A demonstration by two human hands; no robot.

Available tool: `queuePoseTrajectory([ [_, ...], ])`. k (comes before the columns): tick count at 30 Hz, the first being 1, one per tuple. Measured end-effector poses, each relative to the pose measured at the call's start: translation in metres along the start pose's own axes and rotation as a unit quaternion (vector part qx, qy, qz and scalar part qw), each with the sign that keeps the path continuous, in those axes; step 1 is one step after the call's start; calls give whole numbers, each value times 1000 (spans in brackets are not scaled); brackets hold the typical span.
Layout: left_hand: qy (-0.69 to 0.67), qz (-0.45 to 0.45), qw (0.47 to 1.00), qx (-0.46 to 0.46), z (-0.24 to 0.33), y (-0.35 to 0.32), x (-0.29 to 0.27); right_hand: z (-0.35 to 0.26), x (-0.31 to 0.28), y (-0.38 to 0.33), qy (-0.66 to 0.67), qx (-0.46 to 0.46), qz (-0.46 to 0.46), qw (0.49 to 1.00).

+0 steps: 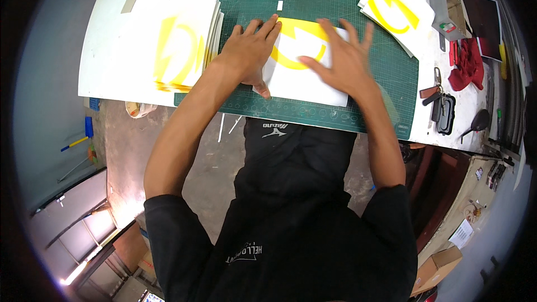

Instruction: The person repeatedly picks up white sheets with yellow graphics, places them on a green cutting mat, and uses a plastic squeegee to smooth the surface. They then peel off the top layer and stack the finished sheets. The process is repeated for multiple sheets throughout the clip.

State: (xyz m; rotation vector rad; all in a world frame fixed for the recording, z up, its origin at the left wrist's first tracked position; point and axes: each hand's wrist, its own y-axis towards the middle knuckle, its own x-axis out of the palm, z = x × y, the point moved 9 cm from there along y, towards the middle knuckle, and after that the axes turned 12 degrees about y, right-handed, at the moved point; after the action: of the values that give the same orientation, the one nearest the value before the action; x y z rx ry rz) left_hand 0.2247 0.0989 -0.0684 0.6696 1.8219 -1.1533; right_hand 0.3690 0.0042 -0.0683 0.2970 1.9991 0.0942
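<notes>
A white sheet with a yellow curved print lies on a green cutting mat in front of me. My left hand rests along the sheet's left edge, its fingers stretched out and the thumb near the lower left corner. Over the right part of the sheet is my right hand, slightly blurred, with its fingers spread; whether it touches the paper I cannot tell. To the left stands a thick stack of similar yellow and white sheets. Another, looser pile of such sheets lies at the far right.
A small white piece lies on the mat beyond the sheet. On the white table's right side are a grey metal box, a red cloth, keys and a black case. A cardboard box stands low at the right.
</notes>
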Motion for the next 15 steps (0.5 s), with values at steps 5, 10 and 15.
queuePoseTrajectory([
  [5, -6, 22, 1000, -21, 4, -6, -2, 21, -45, -74, -51, 131, 99, 985],
  [10, -39, 39, 998, -43, 15, -16, -1, -86, 12, -111, 44, 44, -6, 998],
  [15, -48, 25, 997, -55, 12, -18, 8, -55, 24, -135, -19, 97, -30, 995],
])
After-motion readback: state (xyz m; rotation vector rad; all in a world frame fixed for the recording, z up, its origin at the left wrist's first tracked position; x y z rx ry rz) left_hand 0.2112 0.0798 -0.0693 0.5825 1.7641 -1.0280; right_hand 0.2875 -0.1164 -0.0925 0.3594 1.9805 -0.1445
